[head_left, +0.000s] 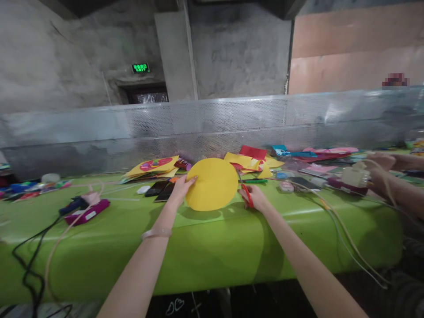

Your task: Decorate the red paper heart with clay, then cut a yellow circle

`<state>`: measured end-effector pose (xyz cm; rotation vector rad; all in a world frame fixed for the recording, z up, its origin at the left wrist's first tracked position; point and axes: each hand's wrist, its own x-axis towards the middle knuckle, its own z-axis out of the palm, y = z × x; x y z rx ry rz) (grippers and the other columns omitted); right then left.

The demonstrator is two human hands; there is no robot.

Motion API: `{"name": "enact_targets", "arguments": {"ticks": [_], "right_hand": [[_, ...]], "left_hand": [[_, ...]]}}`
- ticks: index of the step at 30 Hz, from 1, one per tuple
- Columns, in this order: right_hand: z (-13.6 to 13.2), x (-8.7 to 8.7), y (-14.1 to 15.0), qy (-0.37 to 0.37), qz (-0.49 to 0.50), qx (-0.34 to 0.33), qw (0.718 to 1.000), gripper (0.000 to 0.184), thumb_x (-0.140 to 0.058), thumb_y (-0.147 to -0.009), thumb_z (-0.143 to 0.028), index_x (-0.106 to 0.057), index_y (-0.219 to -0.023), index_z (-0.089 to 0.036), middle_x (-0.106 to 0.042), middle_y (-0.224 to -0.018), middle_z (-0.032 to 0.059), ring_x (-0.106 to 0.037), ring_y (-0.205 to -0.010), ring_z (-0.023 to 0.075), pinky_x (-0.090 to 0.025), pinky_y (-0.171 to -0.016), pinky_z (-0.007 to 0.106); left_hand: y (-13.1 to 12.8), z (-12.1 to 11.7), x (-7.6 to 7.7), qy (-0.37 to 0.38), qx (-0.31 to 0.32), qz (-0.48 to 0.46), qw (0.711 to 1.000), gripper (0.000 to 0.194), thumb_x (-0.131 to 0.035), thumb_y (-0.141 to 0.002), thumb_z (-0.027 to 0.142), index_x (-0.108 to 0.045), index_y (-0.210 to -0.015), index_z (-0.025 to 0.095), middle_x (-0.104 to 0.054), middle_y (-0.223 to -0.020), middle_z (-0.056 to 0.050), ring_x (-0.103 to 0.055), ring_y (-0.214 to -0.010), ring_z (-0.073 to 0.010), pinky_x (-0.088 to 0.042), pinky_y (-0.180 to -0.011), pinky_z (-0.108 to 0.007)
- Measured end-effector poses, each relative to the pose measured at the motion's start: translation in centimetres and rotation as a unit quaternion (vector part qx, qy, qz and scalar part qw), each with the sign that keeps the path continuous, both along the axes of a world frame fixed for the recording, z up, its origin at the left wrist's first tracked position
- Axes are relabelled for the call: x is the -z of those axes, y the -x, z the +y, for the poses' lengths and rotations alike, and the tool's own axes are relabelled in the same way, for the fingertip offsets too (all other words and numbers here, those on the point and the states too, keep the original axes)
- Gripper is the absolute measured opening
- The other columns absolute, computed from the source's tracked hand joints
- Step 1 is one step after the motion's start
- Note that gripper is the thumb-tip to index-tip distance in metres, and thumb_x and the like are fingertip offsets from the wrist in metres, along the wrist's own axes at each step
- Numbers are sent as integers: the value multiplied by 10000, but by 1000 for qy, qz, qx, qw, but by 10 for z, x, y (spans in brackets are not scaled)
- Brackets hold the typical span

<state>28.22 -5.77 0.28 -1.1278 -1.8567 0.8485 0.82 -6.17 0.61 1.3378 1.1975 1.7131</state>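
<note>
My left hand [180,191] grips the left edge of a round yellow sheet [212,184], which looks like paper or felt, with the thumb on its near face. The disc is held upright above the green-covered table. At its right edge my right hand [254,198] is closed around the red handles of a pair of scissors [247,195]. Their blades point up beside the disc's rim; whether they touch it I cannot tell. Behind the disc lie yellow and red sheets [253,152]. A stack of yellow sheets with a red pattern [155,165] rests to the left.
Dark phones [162,190] lie left of the disc. A purple box with cables [88,212] stands farther left. On the right, another person's hands [380,170] are near a cable and a dark red object. A perforated metal barrier [205,121] runs behind the table [212,256].
</note>
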Motion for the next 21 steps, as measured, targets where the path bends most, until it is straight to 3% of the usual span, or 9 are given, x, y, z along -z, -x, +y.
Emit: {"name": "enact_targets", "arguments": {"ticks": [9,21], "right_hand": [[-1,-1,-1,-33,-30,-13,999,255,-458,-717,-333,-371,-534,-180,-423,-419,-32,-426,-387,97,-323,-420,215],[-3,-3,-1,-54,-54,-5,997,254,-435,-721,-353,-381,-545,-177,-440,-445,-20,-426,-416,102,-292,-425,218]], "left_hand": [[2,1,2,1,24,-9,1000,395,-711,-619,370,-614,-916,127,-672,-950,-111,-638,-726,-181,-511,-664,-279],[-1,-2,-1,10,6,-5,1000,334,-694,-651,331,-621,-900,122,-679,-928,-111,-642,-723,-181,-514,-655,-272]]}}
